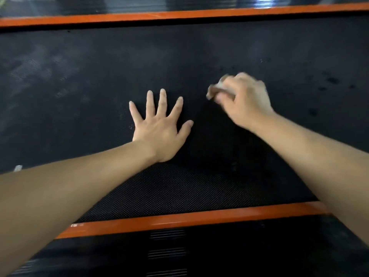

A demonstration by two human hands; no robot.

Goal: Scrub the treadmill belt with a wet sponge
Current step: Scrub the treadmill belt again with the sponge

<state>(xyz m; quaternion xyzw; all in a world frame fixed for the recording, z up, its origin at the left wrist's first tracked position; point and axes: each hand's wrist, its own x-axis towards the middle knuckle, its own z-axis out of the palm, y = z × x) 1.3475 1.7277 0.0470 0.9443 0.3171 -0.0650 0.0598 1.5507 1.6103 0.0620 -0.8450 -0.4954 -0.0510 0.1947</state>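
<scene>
Gripped sponge (215, 90) in curled right hand (247, 102) on belt (79, 86), just right of left hand (161, 128), splayed flat.

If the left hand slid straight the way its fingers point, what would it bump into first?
Probably the far orange strip. The left hand points across bare belt; the sponge in the right hand sits off to the side.

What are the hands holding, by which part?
The right hand grips the sponge over its right part, left end showing; left hand, flat on the belt, holds nothing.
</scene>
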